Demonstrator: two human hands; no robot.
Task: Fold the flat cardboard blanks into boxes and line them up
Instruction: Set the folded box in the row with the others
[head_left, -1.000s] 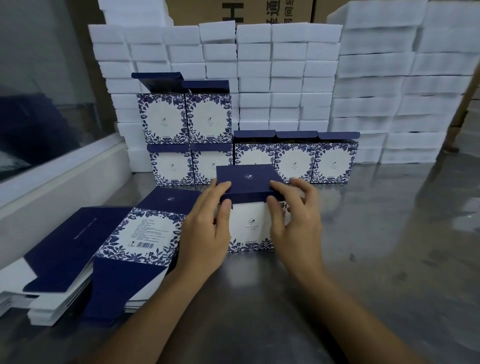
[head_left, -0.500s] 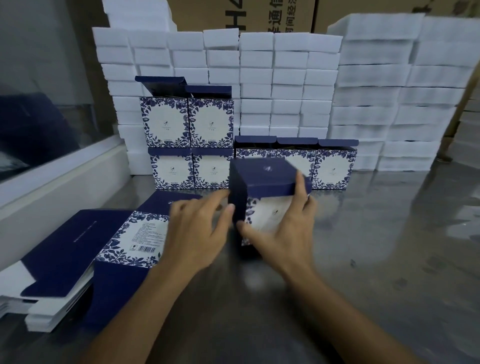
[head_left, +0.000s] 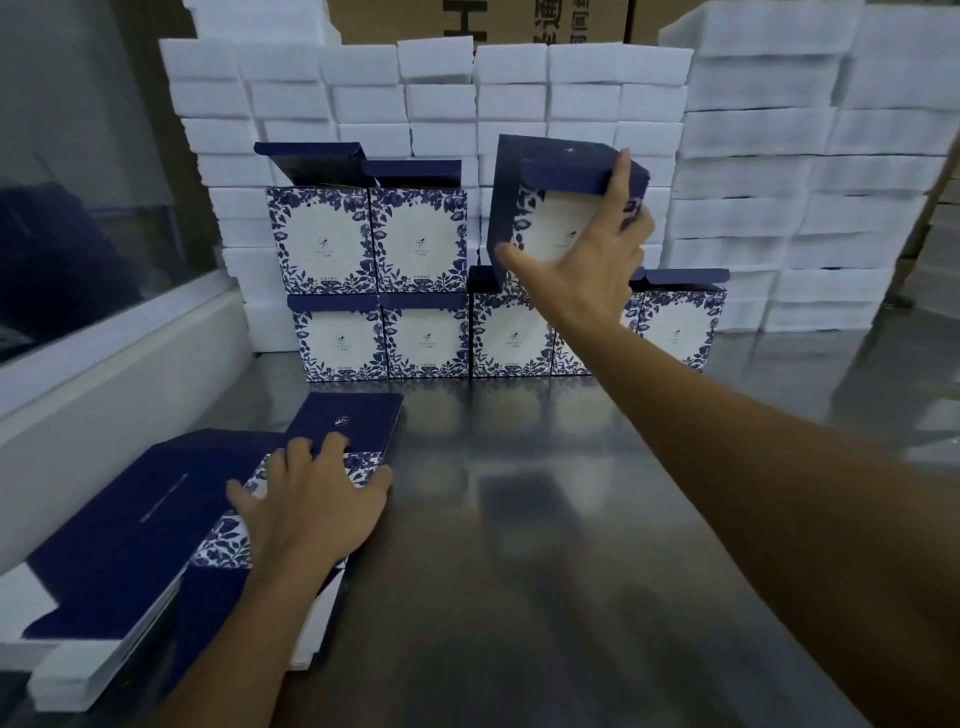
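Countless white foam blocks (head_left: 571, 98) fill the top of the frame, stacked like a wall at the far edge of your steel counter (head_left: 519, 545). Against that wall, at centre frame, stand your finished boxes (head_left: 415, 338): five along the bottom row, touching side by side, with two more stacked on the leftmost pair, their navy lids raised. In the lower left of the frame lies your stack of flat blanks (head_left: 130, 530), navy and floral print facing up. Your left hand (head_left: 311, 509) rests on top of that stack, palm down, fingers spread and slightly bent over the top blank's far edge; you cannot tell whether they grip it. Your right hand (head_left: 587, 260) reaches to upper centre, thumb and fingers clasping the folded box (head_left: 550, 192), which hangs tilted just above the third and fourth boxes of the bottom row.
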